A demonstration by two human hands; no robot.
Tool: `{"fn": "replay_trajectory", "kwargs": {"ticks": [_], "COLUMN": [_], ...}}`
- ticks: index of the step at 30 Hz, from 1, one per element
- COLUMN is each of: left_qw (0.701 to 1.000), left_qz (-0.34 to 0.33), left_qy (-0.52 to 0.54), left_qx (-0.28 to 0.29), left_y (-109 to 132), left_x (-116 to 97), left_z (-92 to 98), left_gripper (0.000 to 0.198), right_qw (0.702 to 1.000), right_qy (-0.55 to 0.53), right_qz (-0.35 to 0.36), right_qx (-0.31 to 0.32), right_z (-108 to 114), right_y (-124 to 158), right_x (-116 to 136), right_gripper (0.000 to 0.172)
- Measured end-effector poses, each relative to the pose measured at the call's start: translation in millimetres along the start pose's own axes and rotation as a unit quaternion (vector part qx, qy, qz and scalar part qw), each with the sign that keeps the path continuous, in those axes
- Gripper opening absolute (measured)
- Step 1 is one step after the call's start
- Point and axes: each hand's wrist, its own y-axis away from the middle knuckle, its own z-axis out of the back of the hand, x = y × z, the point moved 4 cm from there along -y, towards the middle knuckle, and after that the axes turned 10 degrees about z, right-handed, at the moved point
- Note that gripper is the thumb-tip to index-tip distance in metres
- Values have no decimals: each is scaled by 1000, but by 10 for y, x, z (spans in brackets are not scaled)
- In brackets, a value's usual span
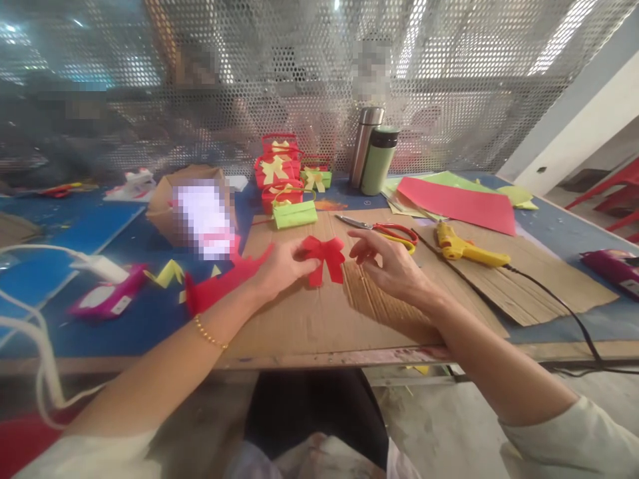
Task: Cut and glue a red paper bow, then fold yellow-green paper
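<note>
A red paper bow (327, 258) with two hanging tails is pinched at its left side by my left hand (287, 266), just above the cardboard sheet (299, 326). My right hand (382, 263) hovers to the right of the bow, fingers bent and apart, with nothing between them. Behind the bow stands a small light green paper bag (295, 215). Scissors (387, 231) with red and yellow handles lie beyond my right hand. Red paper scraps (214, 293) lie under and beside my left wrist.
Small red paper bags (276, 171) with yellow bows stand at the back. Two flasks (379, 159) rise beside them. A yellow glue gun (466, 247) with a black cord lies right, before red paper (456, 203). At left are a cardboard box (164, 206) and white cables (42, 339).
</note>
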Motion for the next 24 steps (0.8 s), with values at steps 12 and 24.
{"fn": "replay_trajectory", "kwargs": {"ticks": [12,24], "left_qw": [999,994], "left_qz": [4,26], "left_qy": [25,63], "left_qx": [-30,-85], "left_y": [24,-67], "left_x": [-77,60], "left_z": [88,228], "left_gripper": [26,19], "right_qw": [998,997], "right_qy": [-41,-35], "right_qz": [-53,-71], "right_qx": [-3,-13], "right_z": [66,-51], "right_y": [-67,-60], "right_x": [-23,-85], "right_gripper": [25,12]}}
